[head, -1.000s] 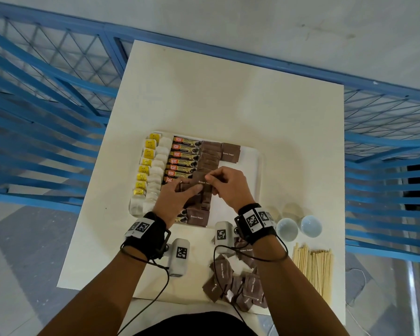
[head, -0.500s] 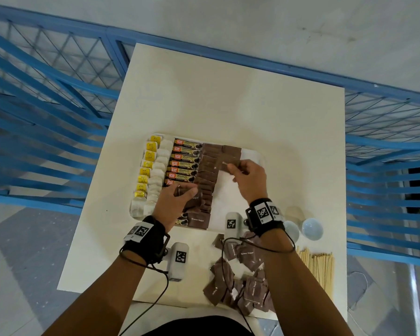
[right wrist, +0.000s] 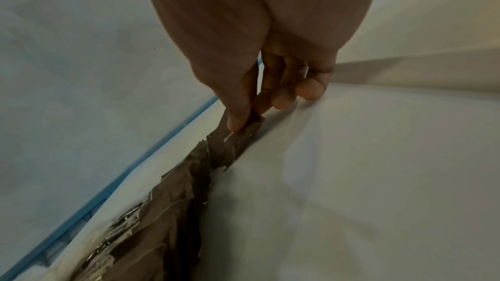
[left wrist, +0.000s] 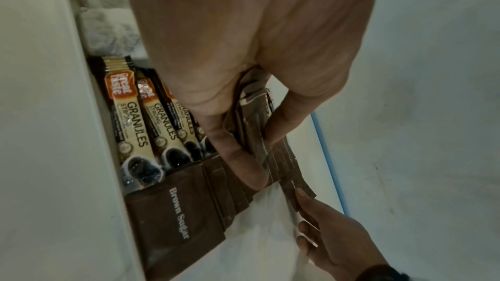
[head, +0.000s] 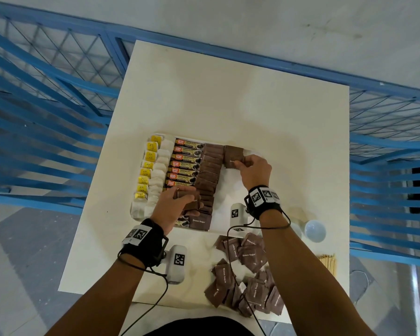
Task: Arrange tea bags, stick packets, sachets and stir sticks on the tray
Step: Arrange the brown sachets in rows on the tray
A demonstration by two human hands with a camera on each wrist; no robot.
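- Left hand (head: 172,206) curled round a stack of brown sugar sachets (left wrist: 253,119), thumb one side, fingers the other, above the sachet row (head: 207,175) on the tray (head: 228,190).
- Right of that, right hand (head: 254,169) pinched one sachet (head: 233,156) between thumb and forefinger, low over the tray's far end.

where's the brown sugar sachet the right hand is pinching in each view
Head: sachet at the tray's far end, upper centre, pinched by the right hand.
Left wrist: lower right, fingertips on it.
Right wrist: centre, under the thumb.
Shared landmark: the overlapping row of brown sachets beside it.
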